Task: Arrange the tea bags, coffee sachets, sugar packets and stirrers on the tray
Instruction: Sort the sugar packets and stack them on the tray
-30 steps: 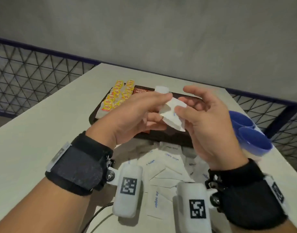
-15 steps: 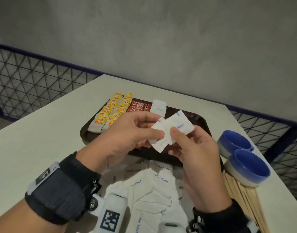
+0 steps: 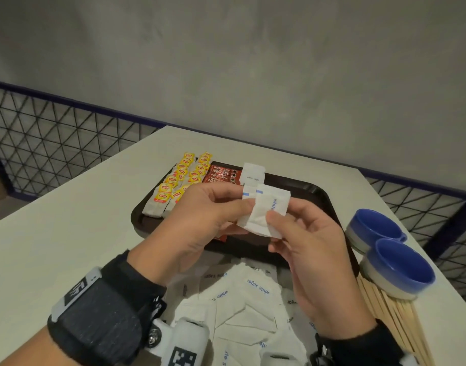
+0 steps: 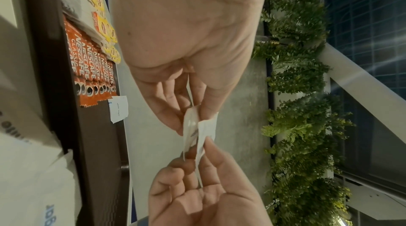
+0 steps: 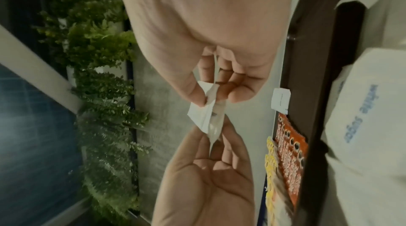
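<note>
Above the dark brown tray, my left hand and right hand both pinch a small overlapping bunch of white sugar packets, also seen edge-on as the sugar packets and sugar packets in the wrist views. On the tray lie rows of yellow tea bags, red coffee sachets and one sugar packet. A loose pile of sugar packets lies on the table before the tray. Wooden stirrers lie at the right.
Two blue-lined cups stand on the white table right of the tray, beside the stirrers. A wire mesh fence runs behind the table's left and right edges. A grey wall rises behind.
The hands have kept hold of the packets and shifted their fingers on them; the packets now overlap more squarely. The head view has tilted up, showing the tray's rows and the cups more fully.
</note>
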Demonstrator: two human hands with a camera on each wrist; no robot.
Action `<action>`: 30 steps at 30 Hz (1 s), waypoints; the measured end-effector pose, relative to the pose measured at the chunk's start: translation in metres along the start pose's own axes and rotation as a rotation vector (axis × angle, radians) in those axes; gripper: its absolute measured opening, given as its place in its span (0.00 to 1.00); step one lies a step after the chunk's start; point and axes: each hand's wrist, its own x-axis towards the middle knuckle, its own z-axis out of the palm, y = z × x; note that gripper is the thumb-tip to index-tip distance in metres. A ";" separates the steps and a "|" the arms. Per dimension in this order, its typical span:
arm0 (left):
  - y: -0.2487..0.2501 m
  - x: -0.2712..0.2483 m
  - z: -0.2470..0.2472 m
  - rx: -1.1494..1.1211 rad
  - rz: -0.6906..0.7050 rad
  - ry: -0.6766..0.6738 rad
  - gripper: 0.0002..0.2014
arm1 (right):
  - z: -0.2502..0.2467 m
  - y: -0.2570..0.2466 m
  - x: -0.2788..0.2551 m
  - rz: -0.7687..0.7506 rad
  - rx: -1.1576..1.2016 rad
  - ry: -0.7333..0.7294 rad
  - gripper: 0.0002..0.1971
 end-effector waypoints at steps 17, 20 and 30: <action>-0.002 0.000 0.003 -0.100 0.025 0.010 0.11 | 0.004 0.010 0.002 -0.103 -0.141 0.022 0.04; -0.003 0.001 0.002 -0.031 0.030 0.028 0.12 | 0.003 0.010 0.002 -0.144 -0.150 0.041 0.03; 0.001 0.000 0.000 0.031 -0.001 -0.001 0.14 | 0.002 0.005 0.001 -0.169 -0.103 0.018 0.09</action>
